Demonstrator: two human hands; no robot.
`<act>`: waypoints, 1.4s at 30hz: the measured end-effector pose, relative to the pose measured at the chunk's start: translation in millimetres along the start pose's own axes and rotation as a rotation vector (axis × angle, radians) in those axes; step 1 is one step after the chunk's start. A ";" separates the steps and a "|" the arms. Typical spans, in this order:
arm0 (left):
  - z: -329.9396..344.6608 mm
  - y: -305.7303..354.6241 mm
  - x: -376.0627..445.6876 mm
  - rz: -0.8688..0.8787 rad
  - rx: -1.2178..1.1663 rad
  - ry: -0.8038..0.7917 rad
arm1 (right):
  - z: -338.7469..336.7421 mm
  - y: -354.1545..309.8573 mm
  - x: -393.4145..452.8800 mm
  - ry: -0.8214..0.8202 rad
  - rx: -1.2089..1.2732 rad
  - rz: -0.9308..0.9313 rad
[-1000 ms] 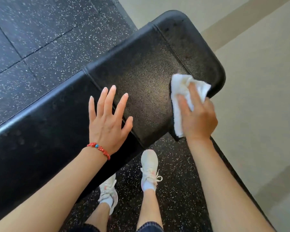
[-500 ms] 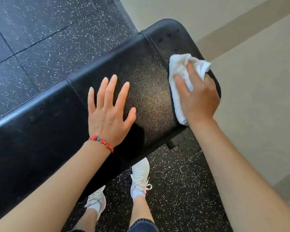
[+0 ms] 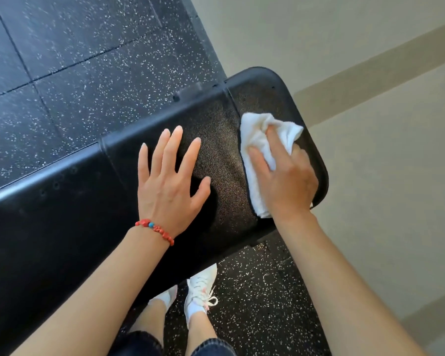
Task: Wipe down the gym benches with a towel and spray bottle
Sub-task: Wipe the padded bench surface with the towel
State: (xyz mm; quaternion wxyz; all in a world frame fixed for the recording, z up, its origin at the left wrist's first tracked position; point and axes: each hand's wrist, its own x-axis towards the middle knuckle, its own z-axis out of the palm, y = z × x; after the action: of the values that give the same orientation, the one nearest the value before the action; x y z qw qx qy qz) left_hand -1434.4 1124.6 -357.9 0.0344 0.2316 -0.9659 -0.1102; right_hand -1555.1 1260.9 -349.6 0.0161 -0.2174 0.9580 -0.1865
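Note:
A black padded gym bench point(image 3: 62, 214) runs from lower left to upper right, its rounded end near the middle right. My right hand point(image 3: 285, 181) presses a white towel point(image 3: 254, 140) flat onto the end section of the pad, fingers spread over the cloth. My left hand point(image 3: 167, 176) rests palm down on the pad just left of the towel, fingers apart, holding nothing; a red bead bracelet circles its wrist. No spray bottle is in view.
Black speckled rubber floor tiles point(image 3: 75, 73) lie beyond and under the bench. A pale beige floor point(image 3: 383, 176) begins just past the bench's end on the right. My feet in white sneakers point(image 3: 200, 286) stand close against the bench's near side.
My right hand has slid the towel from the near edge of the end section toward its far end. The left hand has stayed flat on the pad.

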 end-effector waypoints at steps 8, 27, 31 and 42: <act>13.9 -2.0 17.2 0.030 0.014 -0.008 | 20.7 -22.5 85.2 -0.023 0.012 0.060; -20.0 -0.6 25.0 0.018 -0.075 -0.294 | -33.0 12.9 -12.4 -0.131 0.092 0.330; -40.6 7.9 22.3 0.042 -0.114 -0.336 | -54.1 12.7 -19.4 -0.076 0.224 0.467; -101.4 75.3 -5.0 0.132 -0.087 -0.311 | -125.7 27.9 -80.1 0.006 0.767 0.866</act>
State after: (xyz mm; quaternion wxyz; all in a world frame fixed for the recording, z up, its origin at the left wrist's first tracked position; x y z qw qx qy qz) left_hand -1451.2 1172.3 -242.1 -0.0982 0.1460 -0.9671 -0.1837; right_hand -1508.2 1362.2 -246.8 0.1659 0.2161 0.8236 -0.4975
